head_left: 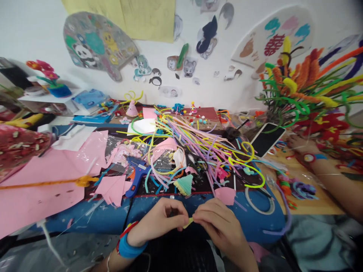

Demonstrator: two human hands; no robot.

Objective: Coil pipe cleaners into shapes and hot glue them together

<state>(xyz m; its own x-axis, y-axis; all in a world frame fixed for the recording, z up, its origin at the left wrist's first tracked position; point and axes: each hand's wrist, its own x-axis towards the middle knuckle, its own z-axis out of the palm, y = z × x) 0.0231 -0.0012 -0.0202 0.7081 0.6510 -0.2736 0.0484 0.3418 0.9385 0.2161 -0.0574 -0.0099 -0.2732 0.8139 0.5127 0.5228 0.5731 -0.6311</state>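
Observation:
My left hand (159, 223) and my right hand (218, 223) meet at the near table edge. Both pinch a small yellow pipe-cleaner piece (188, 223) between their fingertips. A blue band (129, 247) with a red cord sits on my left wrist. Just beyond my hands lies a small green and yellow cone (183, 184) of wound pipe cleaner. A big tangle of coloured pipe cleaners (195, 145) covers the middle of the table.
A blue glue gun (137, 173) lies left of centre beside pink paper sheets (36, 189). A phone (266, 139) and a tape roll (259, 198) lie to the right. Another person's arm (329, 177) with a red watch rests at right, below a vase of pipe-cleaner flowers (306, 83).

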